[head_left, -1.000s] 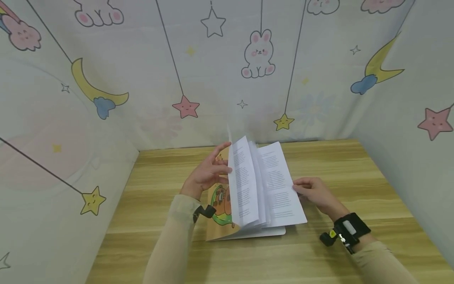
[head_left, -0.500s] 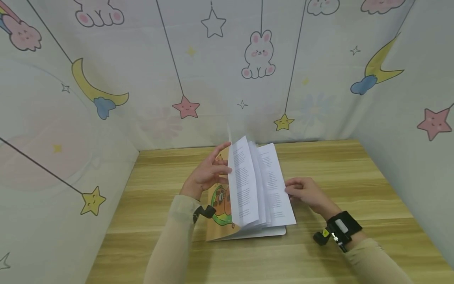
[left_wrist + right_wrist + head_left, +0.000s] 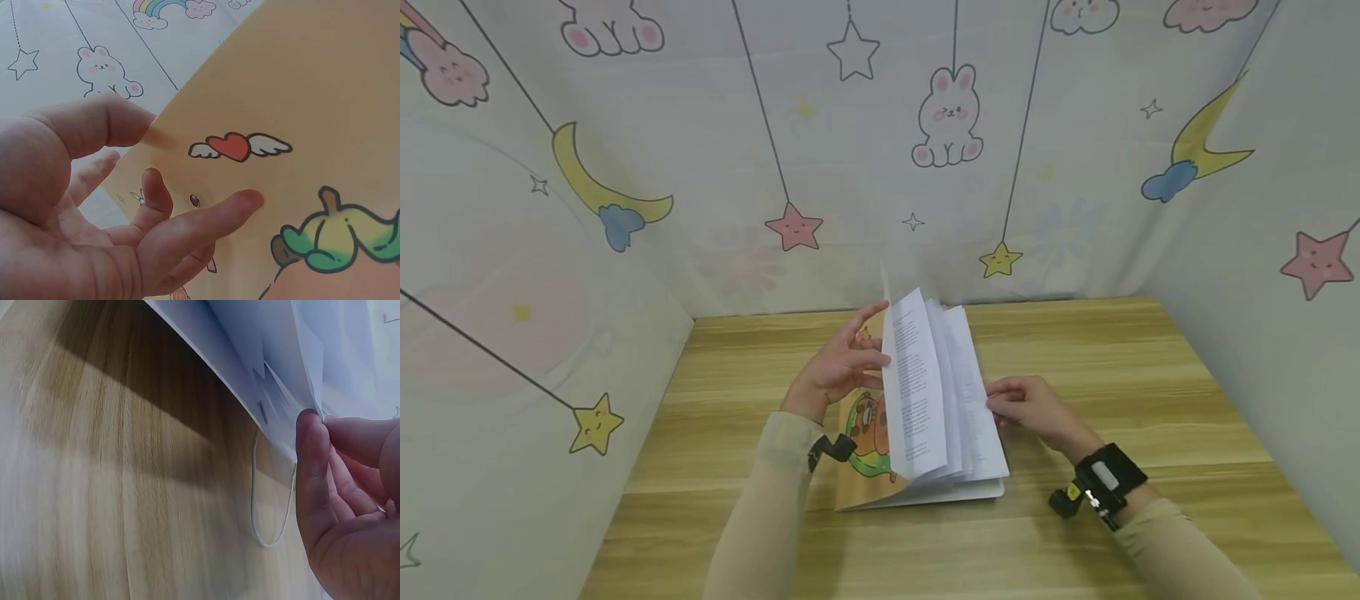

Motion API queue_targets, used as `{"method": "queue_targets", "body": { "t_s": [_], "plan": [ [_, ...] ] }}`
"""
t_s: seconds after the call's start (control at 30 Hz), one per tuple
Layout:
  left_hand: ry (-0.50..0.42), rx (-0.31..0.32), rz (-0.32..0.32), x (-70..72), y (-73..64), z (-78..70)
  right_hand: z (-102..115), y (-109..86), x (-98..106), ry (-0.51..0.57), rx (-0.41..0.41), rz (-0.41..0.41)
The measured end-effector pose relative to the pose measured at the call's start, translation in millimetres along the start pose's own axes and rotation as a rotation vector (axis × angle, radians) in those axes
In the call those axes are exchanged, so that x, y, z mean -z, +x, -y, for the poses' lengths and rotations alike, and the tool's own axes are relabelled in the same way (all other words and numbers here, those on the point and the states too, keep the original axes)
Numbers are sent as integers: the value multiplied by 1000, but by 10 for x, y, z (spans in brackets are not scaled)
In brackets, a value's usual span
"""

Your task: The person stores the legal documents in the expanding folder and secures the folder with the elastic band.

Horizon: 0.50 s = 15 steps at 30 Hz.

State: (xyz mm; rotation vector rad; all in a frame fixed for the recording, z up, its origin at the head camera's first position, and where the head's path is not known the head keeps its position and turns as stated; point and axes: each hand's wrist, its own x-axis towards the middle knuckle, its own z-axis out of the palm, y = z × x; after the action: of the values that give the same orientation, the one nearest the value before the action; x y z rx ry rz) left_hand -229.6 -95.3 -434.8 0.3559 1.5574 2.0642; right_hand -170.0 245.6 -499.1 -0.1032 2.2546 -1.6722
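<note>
A tan-covered folder (image 3: 867,492) with cartoon drawings stands partly opened on the wooden table, printed sheets fanned inside it. My left hand (image 3: 838,371) is at the raised front cover (image 3: 337,94), its spread fingers against the outer face near the edge. In the left wrist view, a winged heart (image 3: 231,147) is printed close to those fingertips. My right hand (image 3: 1037,412) pinches the right edge of a printed sheet (image 3: 973,400) between thumb and finger. That sheet lies over the folder's white back part (image 3: 985,492), overlapping most of it. The right wrist view shows the pinched paper edge (image 3: 315,403).
A thin white cord loop (image 3: 255,512) hangs by the folder's edge over the wooden table (image 3: 125,487). Behind the table is a white curtain (image 3: 865,150) printed with stars and rabbits; similar cloth encloses both sides.
My right hand has moved left with the sheet, which now sticks out much less past the folder's right side. My left hand and the raised cover have stayed in place.
</note>
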Motion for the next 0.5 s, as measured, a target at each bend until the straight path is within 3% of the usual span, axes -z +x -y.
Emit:
{"method": "queue_targets", "body": {
  "t_s": [0.5],
  "plan": [
    [-7, -3, 12, 5, -16, -7, 34, 58, -90, -23, -19, 28]
  ]
}}
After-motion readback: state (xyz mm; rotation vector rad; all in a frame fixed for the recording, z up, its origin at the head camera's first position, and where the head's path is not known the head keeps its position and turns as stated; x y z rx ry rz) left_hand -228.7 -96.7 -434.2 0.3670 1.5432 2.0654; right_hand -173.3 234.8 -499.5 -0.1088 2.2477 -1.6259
